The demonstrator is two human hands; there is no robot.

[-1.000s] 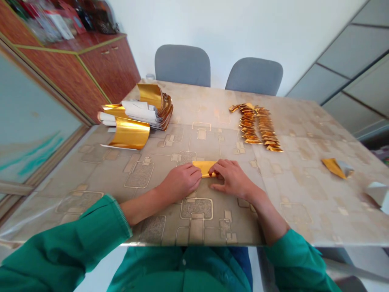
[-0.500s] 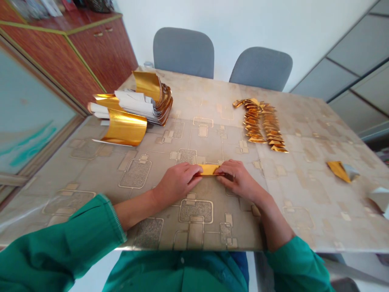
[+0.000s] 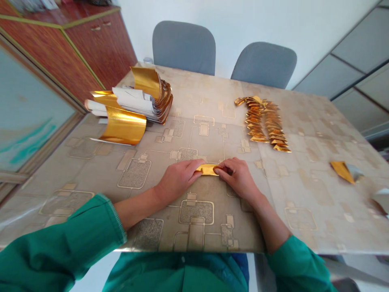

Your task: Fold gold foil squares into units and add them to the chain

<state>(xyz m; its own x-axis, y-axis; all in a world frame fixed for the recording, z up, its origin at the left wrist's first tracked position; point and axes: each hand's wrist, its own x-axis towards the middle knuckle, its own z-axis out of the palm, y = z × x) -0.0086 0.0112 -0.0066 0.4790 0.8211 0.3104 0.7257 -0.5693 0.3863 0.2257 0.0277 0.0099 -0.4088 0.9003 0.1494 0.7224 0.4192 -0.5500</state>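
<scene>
A small folded piece of gold foil paper (image 3: 207,169) lies on the patterned table (image 3: 194,227) in front of me. My left hand (image 3: 178,179) presses down on its left end with closed fingers. My right hand (image 3: 238,177) pinches its right end. Both hands rest on the tabletop, and most of the paper is hidden under my fingers.
A stack of curled gold and white sheets (image 3: 133,106) sits at the far left. A row of several folded gold pieces (image 3: 266,124) lies at the far right centre. Another folded gold piece (image 3: 343,171) and a white scrap (image 3: 382,199) lie near the right edge. Two grey chairs (image 3: 184,47) stand behind.
The gold paper has become narrower as my hands fold it. My hands have come closer together over it. The camera has tilted slightly downward.
</scene>
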